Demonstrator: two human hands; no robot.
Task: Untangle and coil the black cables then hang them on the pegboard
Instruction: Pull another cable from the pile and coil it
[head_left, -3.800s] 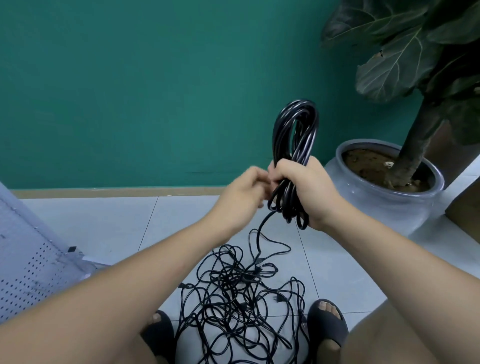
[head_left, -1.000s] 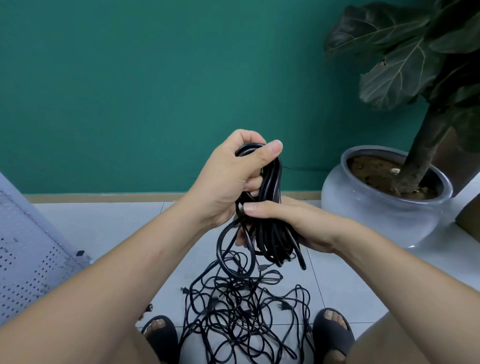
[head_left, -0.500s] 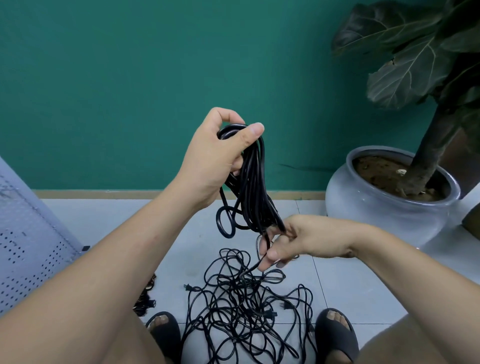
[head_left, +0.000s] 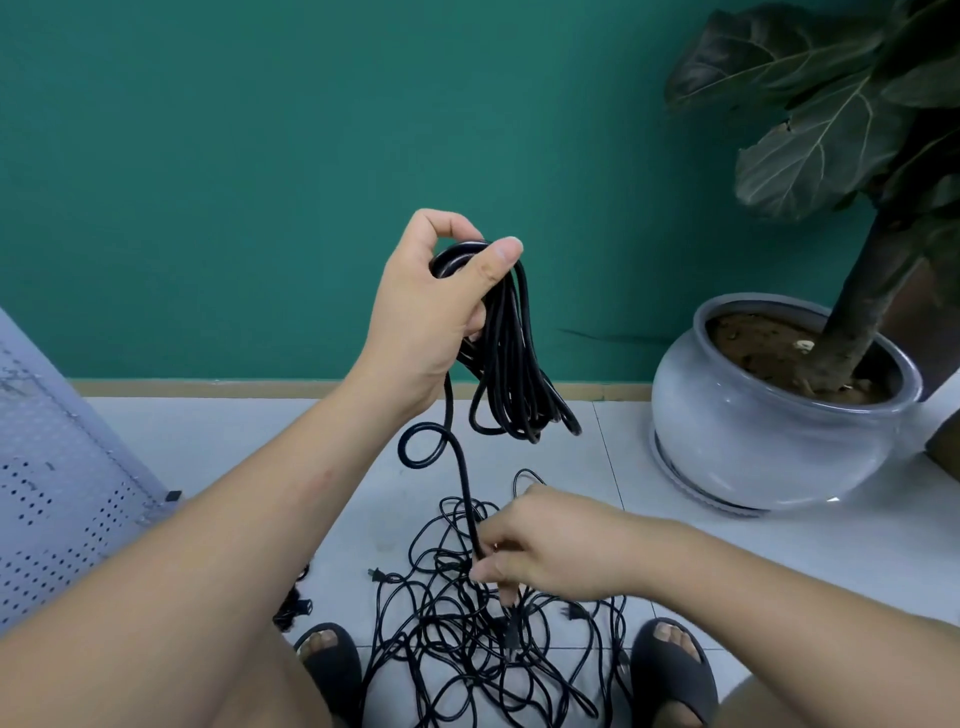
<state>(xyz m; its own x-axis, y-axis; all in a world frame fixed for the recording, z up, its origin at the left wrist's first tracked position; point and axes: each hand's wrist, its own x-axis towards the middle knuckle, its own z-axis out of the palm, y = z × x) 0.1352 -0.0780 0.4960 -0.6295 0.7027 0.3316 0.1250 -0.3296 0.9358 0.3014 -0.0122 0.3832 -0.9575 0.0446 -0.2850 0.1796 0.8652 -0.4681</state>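
We count two hands at work. Our left hand (head_left: 431, 312) is raised in front of the green wall, fingers and thumb curled round the top of one coil of black cable (head_left: 511, 364), whose loops hang below the palm. One loose strand (head_left: 462, 478) drops from that coil, curls once and runs down to our right hand (head_left: 550, 545), which pinches it between thumb and fingers low over the floor. Beneath lies one tangle of thinner black cables (head_left: 447, 654) on the pale tiles, between two dark sandals (head_left: 670, 670). We cannot tell how many separate cables it holds, though a left plug (head_left: 376, 575) and a right plug (head_left: 571, 612) show at its edges. A further dark clump (head_left: 293, 608) is mostly hidden behind our left forearm. At the left edge one perforated pegboard (head_left: 52, 493) is cut off. Far right, one grey pot (head_left: 769, 441) holds a plant whose leaves are cropped.
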